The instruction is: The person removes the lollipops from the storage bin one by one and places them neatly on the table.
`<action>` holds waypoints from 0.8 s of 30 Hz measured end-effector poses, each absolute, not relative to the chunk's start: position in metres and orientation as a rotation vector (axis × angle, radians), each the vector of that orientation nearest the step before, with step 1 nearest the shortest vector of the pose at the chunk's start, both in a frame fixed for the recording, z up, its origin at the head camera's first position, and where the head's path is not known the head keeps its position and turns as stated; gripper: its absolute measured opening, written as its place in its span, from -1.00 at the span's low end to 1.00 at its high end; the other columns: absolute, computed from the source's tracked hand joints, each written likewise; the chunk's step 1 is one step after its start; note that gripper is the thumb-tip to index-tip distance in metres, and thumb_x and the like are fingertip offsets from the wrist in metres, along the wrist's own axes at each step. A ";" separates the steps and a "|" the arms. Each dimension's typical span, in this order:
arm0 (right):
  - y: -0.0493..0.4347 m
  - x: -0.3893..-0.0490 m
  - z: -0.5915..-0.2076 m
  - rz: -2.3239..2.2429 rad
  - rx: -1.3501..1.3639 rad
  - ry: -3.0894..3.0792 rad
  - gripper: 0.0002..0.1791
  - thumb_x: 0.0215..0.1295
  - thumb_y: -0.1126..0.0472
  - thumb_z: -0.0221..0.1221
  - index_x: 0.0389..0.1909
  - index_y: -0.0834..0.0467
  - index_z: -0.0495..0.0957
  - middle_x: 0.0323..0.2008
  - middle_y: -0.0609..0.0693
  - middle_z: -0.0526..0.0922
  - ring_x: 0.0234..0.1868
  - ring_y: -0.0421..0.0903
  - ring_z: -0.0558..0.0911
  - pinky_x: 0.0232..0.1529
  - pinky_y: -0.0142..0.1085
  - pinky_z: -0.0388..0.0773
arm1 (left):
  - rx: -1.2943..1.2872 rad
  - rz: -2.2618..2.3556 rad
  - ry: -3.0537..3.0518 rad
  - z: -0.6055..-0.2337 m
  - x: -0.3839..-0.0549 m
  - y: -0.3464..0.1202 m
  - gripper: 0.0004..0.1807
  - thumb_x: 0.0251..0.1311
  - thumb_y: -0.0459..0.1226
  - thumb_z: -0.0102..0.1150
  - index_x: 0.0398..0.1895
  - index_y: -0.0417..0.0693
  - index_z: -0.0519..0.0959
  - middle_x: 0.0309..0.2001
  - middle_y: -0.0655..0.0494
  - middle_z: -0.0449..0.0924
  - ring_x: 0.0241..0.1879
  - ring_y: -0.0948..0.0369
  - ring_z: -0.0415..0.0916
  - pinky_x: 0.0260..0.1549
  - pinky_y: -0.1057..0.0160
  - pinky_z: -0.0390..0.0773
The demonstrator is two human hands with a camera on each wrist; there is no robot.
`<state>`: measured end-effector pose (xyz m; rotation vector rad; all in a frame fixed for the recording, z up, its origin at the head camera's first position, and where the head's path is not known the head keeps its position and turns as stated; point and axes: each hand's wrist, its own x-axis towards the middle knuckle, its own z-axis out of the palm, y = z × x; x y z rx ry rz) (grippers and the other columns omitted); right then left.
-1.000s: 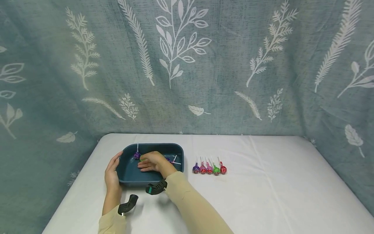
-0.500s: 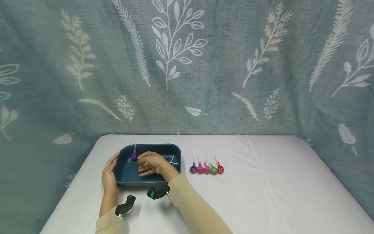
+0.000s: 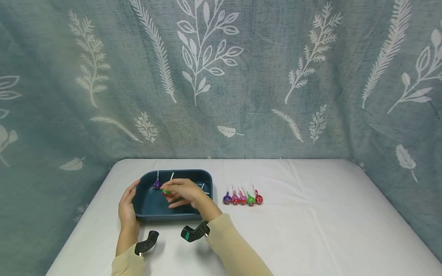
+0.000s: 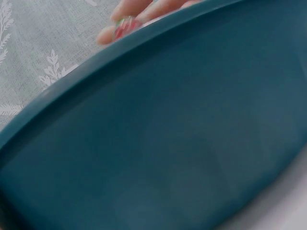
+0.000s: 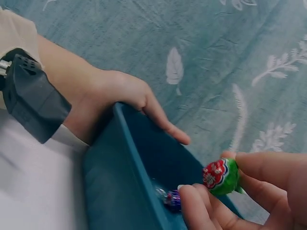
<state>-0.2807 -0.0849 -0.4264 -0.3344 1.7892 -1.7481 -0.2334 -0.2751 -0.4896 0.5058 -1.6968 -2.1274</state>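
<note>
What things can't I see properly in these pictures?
Head view: the right hand hides part of the green lollipop.
Left wrist view: the blue box hides its own inside and most of that hand.
Right wrist view: the picture's edge cuts off that hand.

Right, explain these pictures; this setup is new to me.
There's no machine: just a person's left hand and right hand, each wrist wearing a camera. The wide picture is taken from the head, the two close ones from the wrists. On the white table, a blue tray has a purple lollipop inside; five lollipops lie in a row to its right. The left hand rests against the tray; the right pinches a green-and-red lollipop.
</note>
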 end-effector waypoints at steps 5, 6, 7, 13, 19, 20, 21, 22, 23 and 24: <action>-0.066 -0.276 -0.425 -1.758 -0.398 1.789 -0.72 0.36 0.06 0.18 -0.03 0.09 0.67 -0.27 0.16 0.65 -0.17 0.16 0.65 -0.30 -0.19 0.65 | 0.489 -2.119 -1.695 -0.490 -0.233 -0.275 -0.54 0.50 -0.17 -0.34 0.33 -0.04 0.41 0.41 0.16 0.22 0.43 0.23 -0.04 0.38 0.16 -0.20; -0.063 -0.275 -0.425 -1.766 -0.407 1.788 -0.71 0.36 0.06 0.18 -0.02 0.09 0.67 -0.25 0.18 0.65 -0.15 0.19 0.64 -0.30 -0.19 0.65 | 0.487 -2.115 -1.698 -0.491 -0.232 -0.275 -0.53 0.51 -0.17 -0.34 0.33 -0.04 0.41 0.41 0.17 0.22 0.43 0.24 -0.05 0.38 0.16 -0.21; -0.059 -0.274 -0.424 -1.772 -0.414 1.790 -0.71 0.36 0.05 0.18 -0.01 0.09 0.66 -0.24 0.19 0.64 -0.14 0.21 0.63 -0.30 -0.18 0.65 | 0.488 -2.110 -1.700 -0.491 -0.232 -0.276 -0.54 0.50 -0.17 -0.34 0.32 -0.04 0.41 0.41 0.16 0.22 0.43 0.24 -0.05 0.38 0.16 -0.21; -0.041 -0.266 -0.423 -1.827 -0.446 1.810 -0.71 0.33 0.07 0.21 -0.02 0.13 0.62 -0.24 0.19 0.65 -0.14 0.28 0.61 -0.30 -0.16 0.65 | 0.502 -2.090 -1.707 -0.491 -0.230 -0.275 -0.56 0.50 -0.16 -0.29 0.30 -0.01 0.45 0.39 0.20 0.25 0.42 0.26 -0.03 0.38 0.15 -0.23; -0.021 -0.259 -0.421 -1.835 -0.480 1.840 -0.70 0.38 0.12 0.15 0.01 0.21 0.57 -0.23 0.18 0.66 -0.27 0.15 0.64 -0.24 -0.15 0.65 | 0.508 -2.083 -1.712 -0.490 -0.230 -0.275 -0.55 0.50 -0.17 -0.30 0.31 -0.02 0.44 0.40 0.18 0.24 0.43 0.25 -0.03 0.38 0.15 -0.24; -0.018 -0.258 -0.421 -1.830 -0.492 1.851 -0.69 0.40 0.12 0.13 0.03 0.22 0.56 -0.23 0.19 0.65 -0.28 0.12 0.65 -0.23 -0.13 0.64 | 0.510 -2.086 -1.710 -0.490 -0.230 -0.275 -0.55 0.50 -0.18 -0.31 0.31 -0.04 0.43 0.40 0.17 0.24 0.43 0.25 -0.03 0.38 0.16 -0.23; -0.015 -0.256 -0.422 -1.828 -0.503 1.860 -0.70 0.41 0.12 0.12 0.03 0.21 0.55 -0.22 0.20 0.65 -0.28 0.12 0.65 -0.21 -0.12 0.64 | 0.510 -2.090 -1.710 -0.490 -0.231 -0.276 -0.55 0.50 -0.18 -0.32 0.32 -0.04 0.42 0.41 0.17 0.23 0.43 0.24 -0.04 0.38 0.15 -0.23; -0.012 -0.255 -0.423 -1.828 -0.515 1.864 -0.71 0.42 0.13 0.10 0.03 0.20 0.54 -0.21 0.23 0.65 -0.26 0.14 0.65 -0.20 -0.11 0.63 | 0.508 -2.094 -1.711 -0.491 -0.231 -0.276 -0.54 0.50 -0.19 -0.34 0.33 -0.05 0.41 0.42 0.16 0.22 0.44 0.24 -0.05 0.38 0.15 -0.24; -0.009 -0.254 -0.425 -1.833 -0.529 1.866 -0.71 0.44 0.14 0.08 0.04 0.20 0.53 -0.20 0.25 0.64 -0.25 0.15 0.65 -0.18 -0.09 0.63 | 0.506 -2.097 -1.712 -0.491 -0.231 -0.276 -0.54 0.50 -0.19 -0.34 0.33 -0.05 0.40 0.42 0.16 0.20 0.44 0.23 -0.06 0.39 0.14 -0.25; -0.006 -0.253 -0.426 -1.842 -0.539 1.862 -0.73 0.45 0.14 0.07 0.04 0.19 0.53 -0.19 0.26 0.64 -0.22 0.18 0.65 -0.17 -0.09 0.62 | 0.507 -2.103 -1.709 -0.491 -0.231 -0.276 -0.53 0.51 -0.19 -0.35 0.34 -0.06 0.40 0.42 0.16 0.20 0.44 0.23 -0.06 0.39 0.14 -0.26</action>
